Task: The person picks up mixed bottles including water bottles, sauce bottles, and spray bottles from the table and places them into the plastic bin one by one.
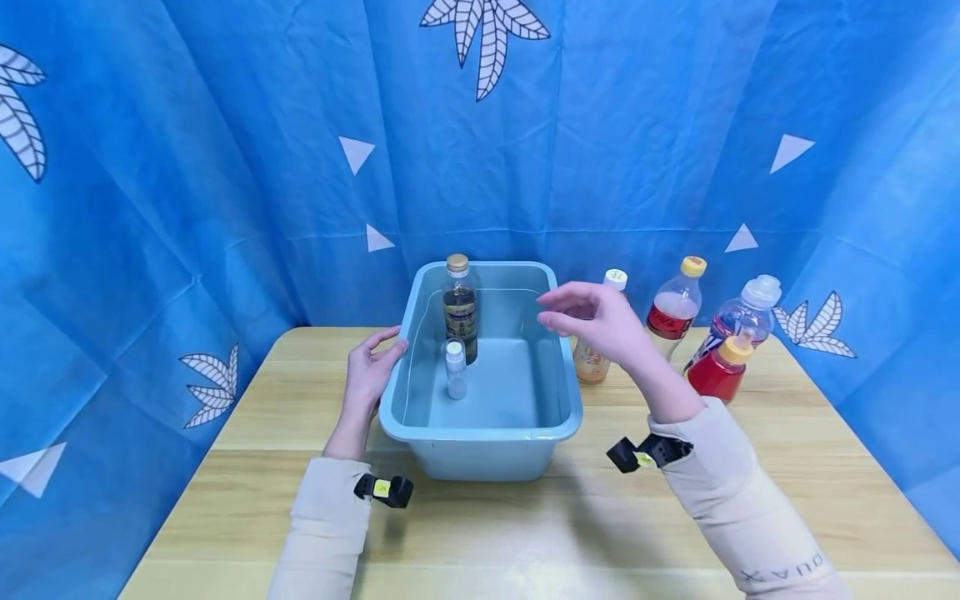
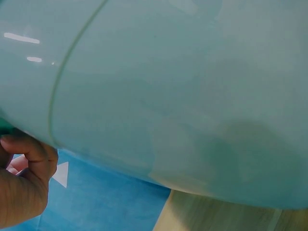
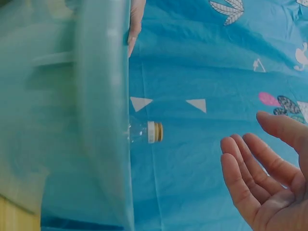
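Note:
A light blue plastic basin (image 1: 487, 457) stands on the wooden table. My left hand (image 1: 368, 372) grips its left rim, thumb over the edge; in the left wrist view the curled fingers (image 2: 36, 151) meet the rim beside the basin's wall (image 2: 159, 96). Inside stand a tall dark bottle (image 1: 461, 317) with a gold cap and a small clear bottle (image 1: 456, 375) with a white cap. Over the right rim hovers my right hand (image 1: 600, 321), its fingers relaxed and holding nothing. That gold cap (image 3: 155, 132) shows past the rim in the right wrist view.
Right of the basin stand a white-capped bottle (image 1: 592, 367), partly behind my right hand, a red-labelled cola bottle (image 1: 673, 310), a clear bottle with a white top (image 1: 738, 315) and a red sauce bottle (image 1: 718, 373). A blue curtain (image 1: 480, 183) hangs behind the table (image 1: 480, 533).

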The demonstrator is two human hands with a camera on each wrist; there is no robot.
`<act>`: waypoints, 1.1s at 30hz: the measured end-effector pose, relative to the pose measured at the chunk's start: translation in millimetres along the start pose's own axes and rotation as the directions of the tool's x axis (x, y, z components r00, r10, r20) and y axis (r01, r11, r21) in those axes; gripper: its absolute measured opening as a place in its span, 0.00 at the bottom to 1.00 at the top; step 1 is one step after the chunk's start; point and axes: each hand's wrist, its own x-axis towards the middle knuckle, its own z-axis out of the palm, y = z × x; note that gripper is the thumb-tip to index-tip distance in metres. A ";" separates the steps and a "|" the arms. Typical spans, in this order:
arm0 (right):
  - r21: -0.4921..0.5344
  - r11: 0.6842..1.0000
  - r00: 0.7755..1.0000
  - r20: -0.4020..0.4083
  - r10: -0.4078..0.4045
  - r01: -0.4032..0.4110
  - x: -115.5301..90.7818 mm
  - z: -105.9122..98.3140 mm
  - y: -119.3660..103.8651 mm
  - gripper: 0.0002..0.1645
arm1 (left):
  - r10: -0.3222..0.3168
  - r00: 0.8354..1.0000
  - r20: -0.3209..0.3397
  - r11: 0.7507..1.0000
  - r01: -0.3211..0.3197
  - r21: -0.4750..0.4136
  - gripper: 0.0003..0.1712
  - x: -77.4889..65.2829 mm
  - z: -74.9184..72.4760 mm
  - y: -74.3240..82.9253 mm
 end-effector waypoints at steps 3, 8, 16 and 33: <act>-0.006 1.000 0.999 -0.040 0.013 -0.013 -7.5 -2.8 7.7 0.17 | 0.006 1.000 0.001 1.000 -0.006 0.001 0.24 0.1 0.1 0.0; -0.045 0.999 0.993 -0.117 0.019 -0.024 -19.1 -5.3 16.9 0.18 | 0.007 1.000 0.002 1.000 -0.007 0.003 0.24 0.0 -0.2 -0.7; -0.056 0.998 0.966 -0.258 -0.010 -0.004 -40.0 -8.7 27.5 0.18 | 0.019 1.000 0.001 1.000 -0.019 -0.023 0.23 -0.3 0.4 -1.2; -0.127 0.990 0.796 -0.604 -0.025 -0.066 -72.2 -21.5 53.1 0.15 | 0.025 1.000 -0.009 0.999 -0.025 -0.024 0.23 0.0 0.6 -1.8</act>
